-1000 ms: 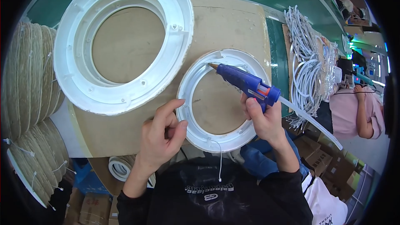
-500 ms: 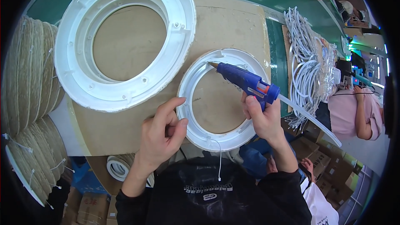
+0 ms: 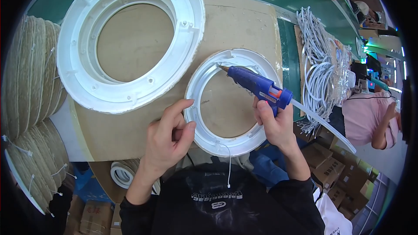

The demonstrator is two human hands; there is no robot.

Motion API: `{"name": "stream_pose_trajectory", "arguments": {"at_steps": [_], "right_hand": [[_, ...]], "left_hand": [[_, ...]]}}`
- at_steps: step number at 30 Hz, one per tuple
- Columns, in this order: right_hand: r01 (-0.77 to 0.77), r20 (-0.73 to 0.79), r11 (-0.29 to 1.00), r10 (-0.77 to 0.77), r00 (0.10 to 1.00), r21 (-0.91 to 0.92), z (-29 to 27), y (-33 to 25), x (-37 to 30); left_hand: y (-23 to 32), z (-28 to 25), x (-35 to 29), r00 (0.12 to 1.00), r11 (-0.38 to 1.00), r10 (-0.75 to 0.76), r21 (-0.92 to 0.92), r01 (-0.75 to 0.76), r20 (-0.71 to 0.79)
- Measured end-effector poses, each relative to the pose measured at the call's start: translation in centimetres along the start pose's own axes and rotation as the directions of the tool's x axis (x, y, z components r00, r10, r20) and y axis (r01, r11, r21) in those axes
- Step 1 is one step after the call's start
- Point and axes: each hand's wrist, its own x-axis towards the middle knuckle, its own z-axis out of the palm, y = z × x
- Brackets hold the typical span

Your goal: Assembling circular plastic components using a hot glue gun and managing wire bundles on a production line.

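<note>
My right hand (image 3: 275,124) is closed round the handle of a blue glue gun (image 3: 257,82). A translucent glue stick (image 3: 326,126) sticks out of its back end. The nozzle points left, at the upper inside of the smaller white ring (image 3: 204,135), where a thin wire runs along the channel; contact cannot be made out. At the ring's left edge is my left hand (image 3: 167,135), its index finger and thumb apart with their tips at the rim, the other fingers curled. A white cable tie (image 3: 229,169) hangs from the ring's near side.
A larger white ring (image 3: 189,61) lies at the upper left on the cardboard sheet (image 3: 237,17). Coiled strip reels (image 3: 32,78) stand at far left. Bundled white cables (image 3: 318,69) lie at right. A person in pink (image 3: 365,117) sits beyond; cardboard boxes (image 3: 328,169) are stacked below.
The glue gun and both my hands keep nearly the same place. Both rings appear slightly higher in view. At right, the person in pink has raised an arm; hands seen at lower right have gone.
</note>
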Motion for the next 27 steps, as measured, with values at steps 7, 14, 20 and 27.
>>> {"name": "stream_pose_trajectory", "arguments": {"at_steps": [7,14,20,27], "right_hand": [[-0.004,-0.002,1.000,0.004,1.000,-0.023,0.0,0.1,-0.3],[-0.061,0.035,0.998,0.061,0.998,-0.009,-0.3,-0.7,-0.7],[-0.152,0.123,0.949,0.122,0.985,0.276,0.1,-2.2,-3.0],[-0.132,0.284,0.952,0.051,0.957,0.275,1.3,-1.6,-3.5]], "left_hand": [[-0.1,0.1,-0.1,1.000,1.000,0.007,-0.003,-0.007,-0.007],[0.0,0.1,-0.1,1.000,1.000,-0.009,-0.005,0.009,-0.009],[0.3,0.1,-0.2,0.994,0.997,-0.073,-0.006,0.072,-0.082],[0.2,0.0,-0.1,0.996,0.998,-0.059,0.031,0.061,-0.063]]}}
